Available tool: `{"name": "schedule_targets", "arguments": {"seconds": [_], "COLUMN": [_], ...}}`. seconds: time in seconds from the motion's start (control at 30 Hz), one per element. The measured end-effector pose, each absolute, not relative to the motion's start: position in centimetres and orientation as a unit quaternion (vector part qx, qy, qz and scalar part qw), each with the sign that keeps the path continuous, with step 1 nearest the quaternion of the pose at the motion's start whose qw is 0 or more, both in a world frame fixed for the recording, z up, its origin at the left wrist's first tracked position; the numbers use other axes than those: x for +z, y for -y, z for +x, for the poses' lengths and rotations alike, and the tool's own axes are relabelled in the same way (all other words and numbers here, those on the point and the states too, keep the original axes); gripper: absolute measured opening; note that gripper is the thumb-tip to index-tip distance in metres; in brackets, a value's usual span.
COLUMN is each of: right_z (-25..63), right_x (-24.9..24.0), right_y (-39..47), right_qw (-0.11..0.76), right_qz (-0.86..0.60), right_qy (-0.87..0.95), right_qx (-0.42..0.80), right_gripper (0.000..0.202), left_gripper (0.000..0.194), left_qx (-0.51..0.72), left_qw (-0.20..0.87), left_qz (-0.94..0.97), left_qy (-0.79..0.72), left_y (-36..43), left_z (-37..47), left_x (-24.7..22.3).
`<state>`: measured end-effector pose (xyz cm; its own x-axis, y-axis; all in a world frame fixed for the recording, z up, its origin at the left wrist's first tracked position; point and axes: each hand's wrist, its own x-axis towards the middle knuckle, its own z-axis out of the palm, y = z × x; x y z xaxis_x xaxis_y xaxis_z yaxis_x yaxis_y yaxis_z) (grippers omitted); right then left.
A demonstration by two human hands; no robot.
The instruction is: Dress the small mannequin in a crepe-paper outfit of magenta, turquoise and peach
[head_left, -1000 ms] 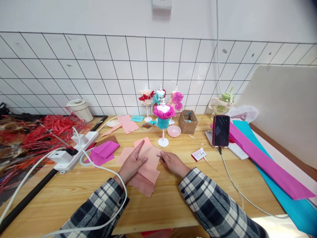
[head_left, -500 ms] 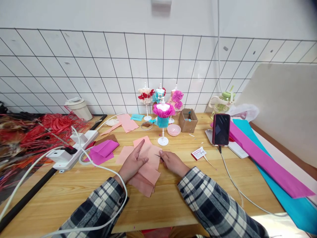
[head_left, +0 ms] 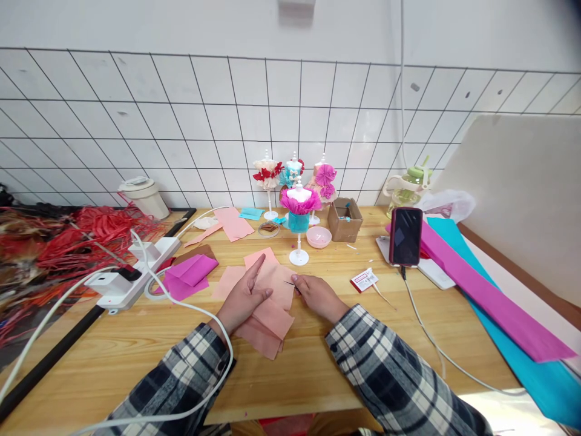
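Drawn together since a second ago, the tips of our slim tool now appear as one line. Nearest, our left hand lies spread on peach paper on the bench, grasping nothing; our right hand pinches the tool over the paper's right edge. We judge this paper-working step calls next for a flat sheet, steady fingers. Beyond stands a teal-and-magenta dress form.

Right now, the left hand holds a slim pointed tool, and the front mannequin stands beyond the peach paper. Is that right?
Not quite. The head view shows the slim pointed tool in the right hand; the left hand is open over the peach paper. The front mannequin does stand beyond the paper.
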<state>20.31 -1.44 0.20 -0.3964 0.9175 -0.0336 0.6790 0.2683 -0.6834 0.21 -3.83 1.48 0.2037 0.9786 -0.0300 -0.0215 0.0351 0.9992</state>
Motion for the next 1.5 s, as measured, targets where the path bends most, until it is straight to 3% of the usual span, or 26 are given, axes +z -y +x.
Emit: {"name": "schedule_targets", "arguments": {"seconds": [1.5], "right_z": [20.93], "right_x": [0.14], "right_y": [0.99], "right_qw": [0.180], "right_qz": [-0.521], "right_qy": [0.764], "right_qx": [0.334], "right_gripper": [0.061], "left_gripper": [0.097], "left_qx": [0.428], "left_qw": [0.539], "left_qz": [0.569], "left_qy": [-0.449], "left_y": [4.00], "left_z": [0.04], "left_x": [1.59]}}
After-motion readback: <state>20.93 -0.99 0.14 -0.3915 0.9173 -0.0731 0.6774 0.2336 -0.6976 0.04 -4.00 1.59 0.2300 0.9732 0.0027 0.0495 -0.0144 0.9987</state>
